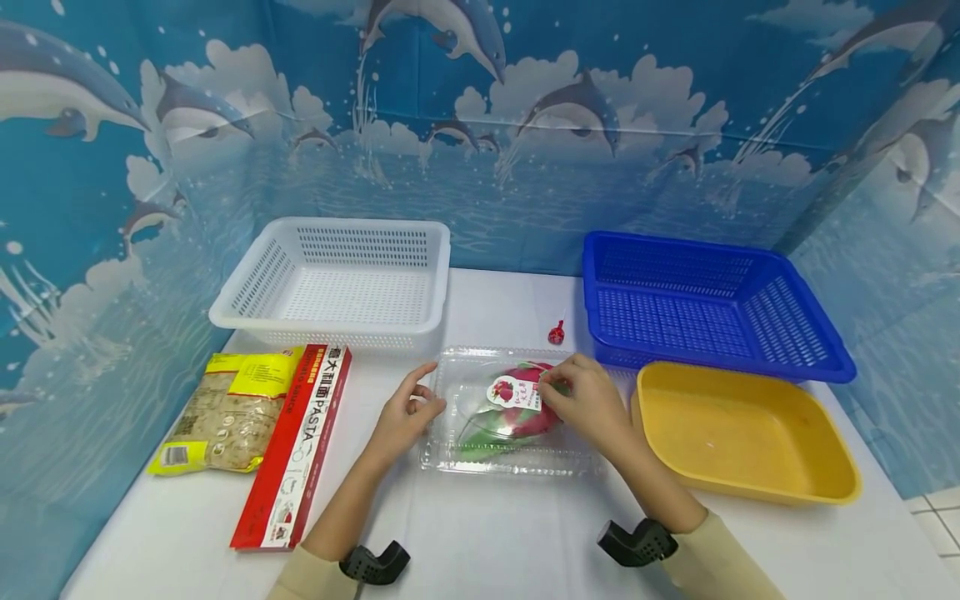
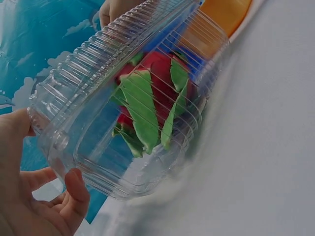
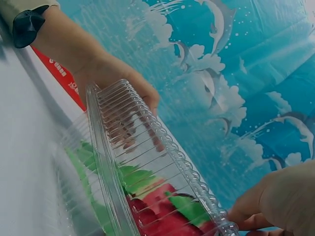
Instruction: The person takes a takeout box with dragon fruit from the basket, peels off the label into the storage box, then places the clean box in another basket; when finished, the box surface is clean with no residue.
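Note:
A clear plastic clamshell box (image 1: 457, 433) lies closed on the white table, with a red and green dragon fruit (image 1: 525, 421) inside, looking like a model. On its lid sits a white label (image 1: 504, 392) with a red fruit picture. My right hand (image 1: 592, 404) is over the lid, thumb and forefinger bent together at the label's right edge in a pinch. At the box's left end is my left hand (image 1: 402, 421); its forefinger and thumb are spread against the edge. The left wrist view shows this left hand (image 2: 44, 196) touching the box corner (image 2: 54, 132).
A white basket (image 1: 330, 325) and a blue basket (image 1: 720, 367) stand at the back. A yellow tub (image 1: 750, 483) is on the right. To the left lie a red pasta box (image 1: 300, 450) and a yellow bag (image 1: 240, 408). A small red wrapped candy (image 1: 557, 333) lies behind the clamshell.

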Demonstrator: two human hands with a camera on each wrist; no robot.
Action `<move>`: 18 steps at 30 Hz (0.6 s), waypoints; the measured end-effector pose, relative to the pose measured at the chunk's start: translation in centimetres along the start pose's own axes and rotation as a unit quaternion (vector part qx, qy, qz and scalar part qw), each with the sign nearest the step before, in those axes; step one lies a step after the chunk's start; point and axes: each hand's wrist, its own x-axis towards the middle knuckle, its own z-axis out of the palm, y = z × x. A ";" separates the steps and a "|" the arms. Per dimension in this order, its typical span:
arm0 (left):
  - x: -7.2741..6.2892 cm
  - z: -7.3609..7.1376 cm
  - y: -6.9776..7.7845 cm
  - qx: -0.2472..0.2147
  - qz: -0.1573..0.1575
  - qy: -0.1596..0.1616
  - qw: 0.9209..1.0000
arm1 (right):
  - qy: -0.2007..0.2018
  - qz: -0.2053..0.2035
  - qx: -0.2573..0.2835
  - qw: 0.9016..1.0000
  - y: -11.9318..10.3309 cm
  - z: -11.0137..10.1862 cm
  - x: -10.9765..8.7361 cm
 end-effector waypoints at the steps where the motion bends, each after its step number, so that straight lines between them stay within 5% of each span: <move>1: 0.0 0.0 0.0 0.000 0.000 0.002 1.000 | -0.001 0.005 -0.002 1.000 0.0 0.1 0.1; 12: -0.2 0.3 0.0 -0.006 -0.009 0.017 1.000 | -0.017 0.064 0.006 0.998 -0.7 0.3 0.7; 18: -0.9 0.4 1.9 -0.001 -0.012 0.011 1.000 | -0.005 0.079 0.033 0.996 -1.2 0.4 0.8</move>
